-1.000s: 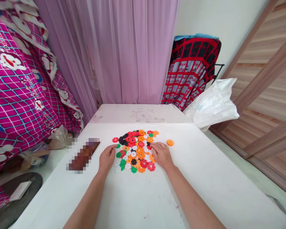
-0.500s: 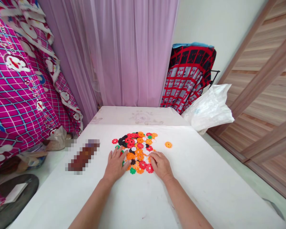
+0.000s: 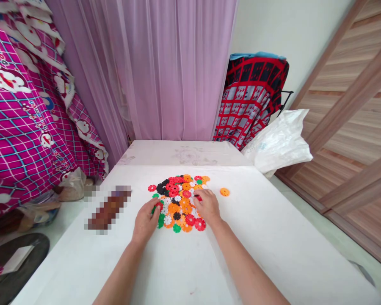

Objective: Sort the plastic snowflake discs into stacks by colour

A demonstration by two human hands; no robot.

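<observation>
A pile of flower-shaped plastic discs (image 3: pixel 186 207) in orange, red, white, black and green lies on the white table. At its left edge my left hand (image 3: pixel 146 220) is closed, thumb and fingertips around a red disc (image 3: pixel 159 204). Green discs show just beside those fingertips. Over the pile's right side, my right hand (image 3: pixel 208 206) has its fingers drawn together on another red disc (image 3: pixel 198 198), which they partly cover. A single orange disc (image 3: pixel 224 192) lies apart, right of the pile.
The white table (image 3: pixel 273 237) stretches ahead to a floral-patterned strip. A blurred-out brownish object (image 3: pixel 109 209) lies at its left. A white plastic bag (image 3: pixel 277 142) stands by the far right corner. Purple curtains (image 3: pixel 178 72) hang behind, and a wooden wardrobe (image 3: pixel 352 127) stands right.
My left hand has drawn back slightly left and its spread fingers have closed around a red disc. My right hand has moved forward and left over the pile, onto a red disc.
</observation>
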